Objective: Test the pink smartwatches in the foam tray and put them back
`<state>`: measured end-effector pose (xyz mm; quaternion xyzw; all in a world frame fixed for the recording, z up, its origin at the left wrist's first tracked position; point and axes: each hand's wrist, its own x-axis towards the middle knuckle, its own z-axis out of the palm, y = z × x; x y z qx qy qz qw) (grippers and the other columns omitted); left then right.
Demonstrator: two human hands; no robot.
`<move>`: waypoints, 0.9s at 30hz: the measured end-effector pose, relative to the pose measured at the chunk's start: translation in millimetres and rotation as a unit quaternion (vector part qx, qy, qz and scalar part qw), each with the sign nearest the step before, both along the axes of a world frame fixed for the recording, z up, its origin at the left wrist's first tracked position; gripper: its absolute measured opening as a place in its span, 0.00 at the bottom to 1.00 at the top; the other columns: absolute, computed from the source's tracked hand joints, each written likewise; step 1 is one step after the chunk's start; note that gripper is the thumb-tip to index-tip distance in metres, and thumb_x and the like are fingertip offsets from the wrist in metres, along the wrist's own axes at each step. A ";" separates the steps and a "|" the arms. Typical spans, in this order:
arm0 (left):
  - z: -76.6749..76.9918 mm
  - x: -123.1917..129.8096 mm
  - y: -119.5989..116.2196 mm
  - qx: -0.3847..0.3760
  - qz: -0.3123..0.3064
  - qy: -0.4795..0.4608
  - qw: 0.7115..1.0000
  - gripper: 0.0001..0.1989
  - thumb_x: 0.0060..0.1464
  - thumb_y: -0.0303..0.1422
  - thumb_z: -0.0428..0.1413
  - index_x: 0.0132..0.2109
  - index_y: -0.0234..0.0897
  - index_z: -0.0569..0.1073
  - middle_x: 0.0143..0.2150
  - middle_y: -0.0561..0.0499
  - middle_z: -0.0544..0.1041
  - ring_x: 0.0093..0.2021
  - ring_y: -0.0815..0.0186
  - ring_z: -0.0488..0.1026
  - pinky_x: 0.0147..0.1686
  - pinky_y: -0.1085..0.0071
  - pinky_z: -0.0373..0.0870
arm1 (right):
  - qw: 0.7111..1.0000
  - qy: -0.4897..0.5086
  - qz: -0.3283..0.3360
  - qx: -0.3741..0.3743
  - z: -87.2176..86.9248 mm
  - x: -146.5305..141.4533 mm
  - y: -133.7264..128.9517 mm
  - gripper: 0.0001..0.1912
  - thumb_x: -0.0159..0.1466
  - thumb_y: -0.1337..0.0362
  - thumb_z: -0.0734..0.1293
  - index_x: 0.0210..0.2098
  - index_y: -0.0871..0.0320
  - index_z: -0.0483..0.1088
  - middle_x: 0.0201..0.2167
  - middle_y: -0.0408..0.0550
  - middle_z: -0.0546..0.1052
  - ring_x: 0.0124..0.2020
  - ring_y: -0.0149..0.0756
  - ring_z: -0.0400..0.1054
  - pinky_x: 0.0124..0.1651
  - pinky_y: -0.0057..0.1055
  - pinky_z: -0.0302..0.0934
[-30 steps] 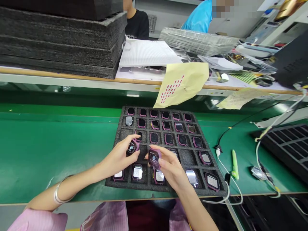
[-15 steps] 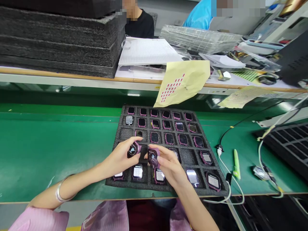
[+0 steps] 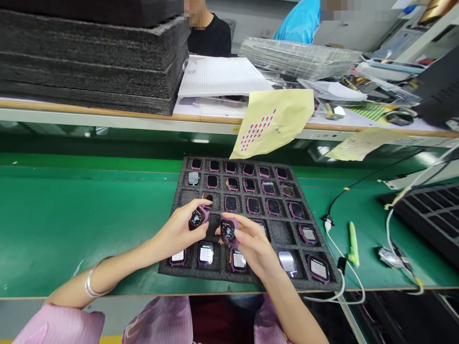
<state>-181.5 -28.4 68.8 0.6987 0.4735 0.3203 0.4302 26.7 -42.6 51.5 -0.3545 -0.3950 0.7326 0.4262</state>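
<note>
I have both bare hands over the black foam tray (image 3: 281, 232) on the green worktop (image 3: 89, 205), each with a purple-cased smartwatch in its grip. My left hand (image 3: 181, 229) has its thumb and fingers curled closely around the first smartwatch (image 3: 196, 219), near the left side of the tray, with the dark screen and its small pale and blue graphic turned up towards my camera. My right hand (image 3: 254, 243) pinches the second smartwatch (image 3: 228, 231) between thumb and fingers, the gap between them only as wide as the case. The two held pieces sit side by side and apart, both lifted above the pockets.

Below, more purple-cased watches (image 3: 253, 205) lie in rows across the tray. Those at the far side have dark screens, while several along the near side show white panels; from here I can't tell whether these are labels or lit displays. The fingertips of my left hand partly cover one watch (image 3: 207, 197) lying in its pocket.

To the right of the tray I see a white cable (image 3: 335, 243) and a light green pen (image 3: 353, 244) on the worktop. Beyond it, a yellow sheet (image 3: 272, 124) with red arrows hangs from the shelf (image 3: 211, 122), which carries a stack of black foam (image 3: 89, 62) at the left.
</note>
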 end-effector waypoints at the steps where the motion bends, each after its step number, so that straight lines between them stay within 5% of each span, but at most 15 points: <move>1: 1.3 -0.3 -0.6 -0.003 -0.005 0.000 1.000 0.19 0.55 0.30 0.52 0.55 0.37 0.65 0.39 0.52 0.74 0.39 0.64 0.71 0.43 0.69 0.66 | 1.000 -0.002 0.000 0.003 0.3 0.3 -0.4 0.18 0.57 0.60 0.72 0.48 0.54 0.75 0.41 0.52 0.79 0.41 0.42 0.73 0.43 0.37 0.64; 9: 2.4 -0.1 -0.7 -0.025 -0.024 -0.013 0.999 0.19 0.55 0.31 0.53 0.54 0.38 0.65 0.38 0.52 0.74 0.38 0.64 0.71 0.41 0.68 0.68 | 1.000 -0.007 0.021 -0.003 4.7 0.7 0.9 0.19 0.59 0.60 0.71 0.49 0.55 0.74 0.39 0.52 0.80 0.44 0.45 0.72 0.44 0.39 0.64; 14: 0.0 -1.0 2.3 -0.225 -0.035 -0.139 0.964 0.28 0.52 0.38 0.59 0.58 0.38 0.61 0.37 0.50 0.73 0.29 0.68 0.70 0.25 0.72 0.68 | 0.999 0.019 0.018 -0.036 2.4 -1.5 3.3 0.23 0.62 0.61 0.68 0.57 0.54 0.67 0.42 0.50 0.78 0.43 0.41 0.71 0.49 0.42 0.64; 20: 4.1 -1.2 4.8 -0.365 0.017 -0.323 0.873 0.18 0.52 0.31 0.57 0.50 0.33 0.66 0.43 0.44 0.75 0.39 0.64 0.74 0.37 0.66 0.72 | 0.999 0.021 0.021 -0.022 -3.2 0.6 2.9 0.25 0.65 0.57 0.65 0.60 0.56 0.64 0.45 0.55 0.78 0.47 0.44 0.71 0.53 0.46 0.61; 27: 2.4 -0.6 1.6 -0.340 0.013 -0.351 0.872 0.19 0.51 0.25 0.54 0.51 0.36 0.66 0.42 0.46 0.76 0.44 0.59 0.74 0.42 0.60 0.73 | 0.990 -0.106 0.031 0.089 -1.2 9.6 -0.4 0.38 0.57 0.67 0.73 0.63 0.54 0.56 0.48 0.53 0.76 0.49 0.44 0.71 0.58 0.48 0.59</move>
